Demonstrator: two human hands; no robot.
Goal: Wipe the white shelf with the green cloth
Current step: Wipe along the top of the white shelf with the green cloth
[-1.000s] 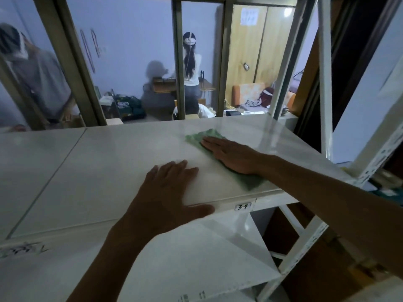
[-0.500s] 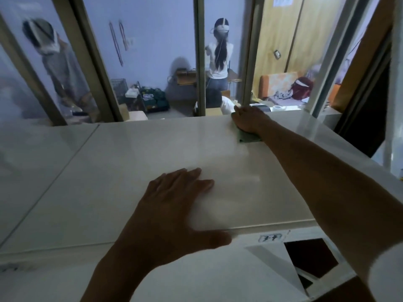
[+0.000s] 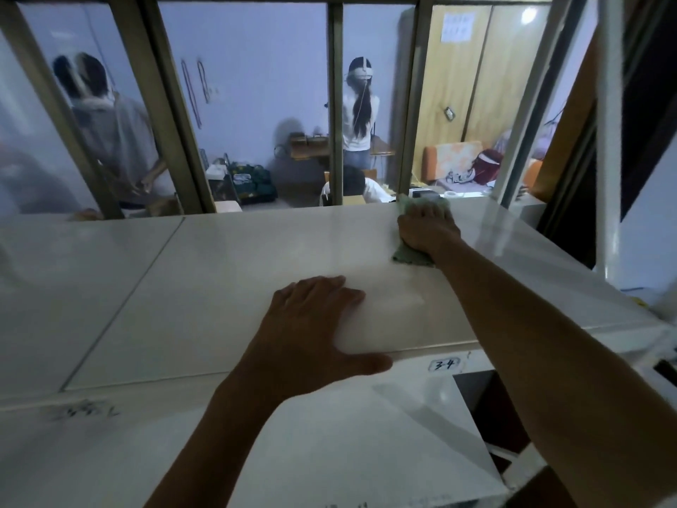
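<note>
The white shelf (image 3: 238, 273) spans the view as a flat, glossy top board with a seam on the left. My right hand (image 3: 426, 229) presses down on the green cloth (image 3: 412, 259) at the shelf's far right edge; cloth shows beyond the fingers and under the wrist. My left hand (image 3: 315, 324) lies flat, fingers spread, on the near part of the board, thumb over the front edge beside a small label reading 34.
Olive metal uprights (image 3: 335, 104) and a white post (image 3: 610, 133) rise behind and right of the shelf. A lower white shelf board (image 3: 366, 445) lies below the front edge. Beyond the uprights, two people stand in a room, with a third seated low.
My right hand slid the cloth from the middle of the board out to the far edge and now sits slightly nearer. My left hand stayed flat in place.
</note>
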